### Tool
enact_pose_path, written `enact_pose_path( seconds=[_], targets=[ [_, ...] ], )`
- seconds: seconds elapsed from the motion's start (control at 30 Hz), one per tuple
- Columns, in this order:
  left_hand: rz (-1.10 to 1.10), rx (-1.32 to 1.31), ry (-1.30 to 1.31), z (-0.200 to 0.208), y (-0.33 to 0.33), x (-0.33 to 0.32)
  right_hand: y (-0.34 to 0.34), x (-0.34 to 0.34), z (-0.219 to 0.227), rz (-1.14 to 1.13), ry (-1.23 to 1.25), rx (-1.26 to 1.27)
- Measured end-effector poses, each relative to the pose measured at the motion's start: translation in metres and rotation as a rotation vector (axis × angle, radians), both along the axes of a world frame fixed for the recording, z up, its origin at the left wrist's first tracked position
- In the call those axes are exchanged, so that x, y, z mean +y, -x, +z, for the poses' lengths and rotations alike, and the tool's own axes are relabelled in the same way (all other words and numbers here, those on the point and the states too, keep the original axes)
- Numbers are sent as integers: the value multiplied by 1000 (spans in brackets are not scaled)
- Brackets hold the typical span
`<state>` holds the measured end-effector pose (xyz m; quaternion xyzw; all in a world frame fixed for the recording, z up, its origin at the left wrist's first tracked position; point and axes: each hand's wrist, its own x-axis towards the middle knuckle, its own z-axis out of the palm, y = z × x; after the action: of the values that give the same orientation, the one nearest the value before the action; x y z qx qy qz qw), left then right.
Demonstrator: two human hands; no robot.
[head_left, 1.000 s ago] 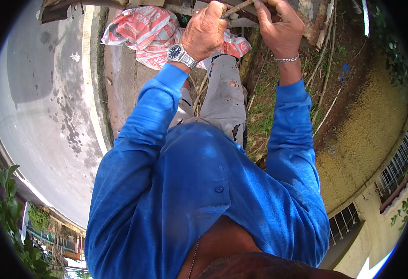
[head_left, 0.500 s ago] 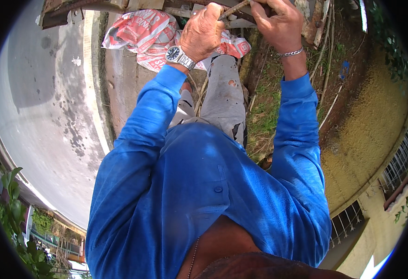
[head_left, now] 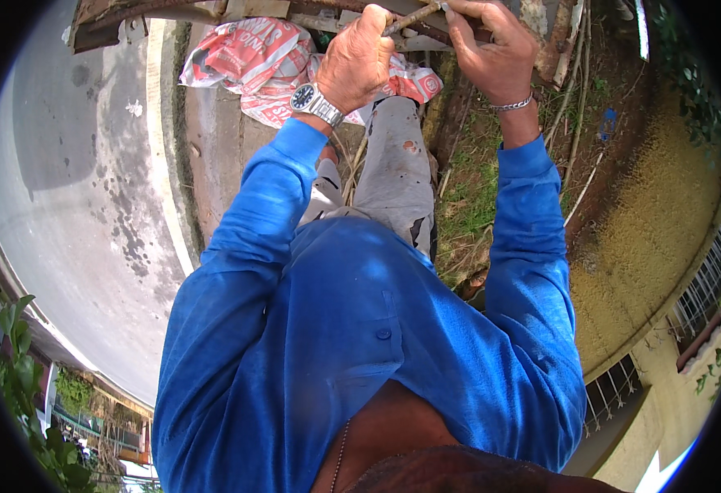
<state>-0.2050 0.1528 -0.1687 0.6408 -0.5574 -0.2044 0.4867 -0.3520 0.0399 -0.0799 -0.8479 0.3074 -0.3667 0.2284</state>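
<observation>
At the top edge, a brown wooden stick (head_left: 414, 18) slants between my two hands. My left hand (head_left: 355, 66), with a metal watch on its wrist, is closed round the stick's lower left end. The thumb and forefinger of my right hand (head_left: 496, 57) come together at its upper right end in what looks like a pinch. That hand's other fingertips are cut off or hidden. Below and behind my left hand lies a crumpled red and white plastic sack (head_left: 250, 53).
Weathered wooden and rusty metal pieces (head_left: 143, 11) cross the top edge. Grey pavement (head_left: 73, 164) spreads on the left, past a pale curb (head_left: 162, 123). Grass (head_left: 475, 197), thin sticks and soil lie to the right, beside a rough yellowish wall (head_left: 648, 230).
My right hand has shifted slightly, its thumb and fingers a little farther apart from the stick's middle. My left hand has turned slightly on the stick.
</observation>
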Motion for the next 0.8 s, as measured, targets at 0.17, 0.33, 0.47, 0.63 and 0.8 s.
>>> enact_pose_path(
  seconds=[0.17,0.33,0.47,0.63,0.8],
  targets=[
    [36,56,2,6,3,0,1,-4,-8,18,47,-13],
    [59,85,-27,8,6,1,-1,-4,-7,15,36,-23],
    [75,120,-40,8,9,1,-3,-7,-10,28,95,-46],
    [85,147,-61,8,9,1,-5,-3,-1,17,36,-23],
    [107,97,-76,6,9,0,-3,-8,-13,23,82,-66]
  ],
)
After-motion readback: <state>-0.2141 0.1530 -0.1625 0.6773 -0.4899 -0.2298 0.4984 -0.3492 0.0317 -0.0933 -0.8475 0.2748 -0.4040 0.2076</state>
